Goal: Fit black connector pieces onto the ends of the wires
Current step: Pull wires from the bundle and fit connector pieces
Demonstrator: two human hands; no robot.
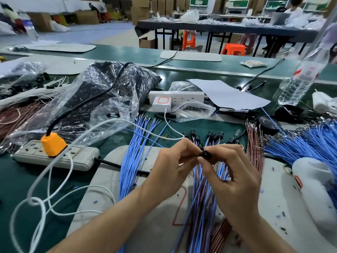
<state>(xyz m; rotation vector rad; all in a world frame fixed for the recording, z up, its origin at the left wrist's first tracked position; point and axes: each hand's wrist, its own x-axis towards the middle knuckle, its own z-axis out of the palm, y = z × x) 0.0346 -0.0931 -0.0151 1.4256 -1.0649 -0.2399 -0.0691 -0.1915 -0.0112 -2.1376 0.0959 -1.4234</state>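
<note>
A small round black connector [204, 154] sits between my two hands above the grey mat [116, 161]. My right hand [231, 172] pinches it with thumb and forefinger. My left hand [175, 161] meets it from the left, fingertips curled at the connector; the wire end it seems to hold is hidden by my fingers. Under my hands lies a bundle of blue and brown wires [200, 198], several with black connectors [209, 136] fitted at their far ends. A loose fan of bare-ended blue wires [135, 152] lies to the left.
A grey power strip with an orange plug [52, 145] lies at left, white cables [45, 179] looping from it. A clear bag of black parts [109, 84] stands behind. More blue wires [300, 143], brown wires [254, 147], a white bottle [313, 187] and a water bottle [300, 77] fill the right.
</note>
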